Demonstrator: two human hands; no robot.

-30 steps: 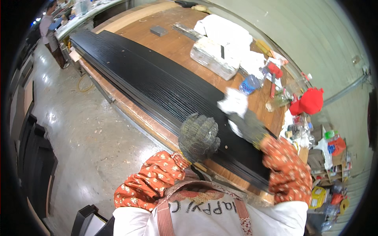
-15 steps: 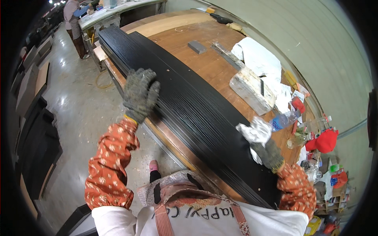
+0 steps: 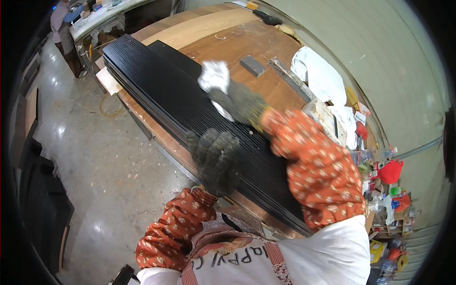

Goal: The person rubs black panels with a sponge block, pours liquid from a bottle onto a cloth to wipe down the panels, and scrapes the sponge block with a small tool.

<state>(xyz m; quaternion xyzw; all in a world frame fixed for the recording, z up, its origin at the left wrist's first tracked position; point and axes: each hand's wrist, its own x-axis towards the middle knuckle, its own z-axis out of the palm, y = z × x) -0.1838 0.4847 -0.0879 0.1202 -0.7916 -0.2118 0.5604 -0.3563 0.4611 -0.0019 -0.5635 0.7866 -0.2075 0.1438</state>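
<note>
Head: right hand (image 3: 241, 102) clutches white cloth (image 3: 213, 76), left hand (image 3: 217, 159) half curled over black panel (image 3: 164, 90).

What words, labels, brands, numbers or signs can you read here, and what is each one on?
White shirt: large dark letters across the chest; I won't copy out the wording.
White card: print too small to read.
Bottles: any labels are too small and blurred to read.
Yellow pack: markings too small to read.
I can make out no other lettering.
</note>
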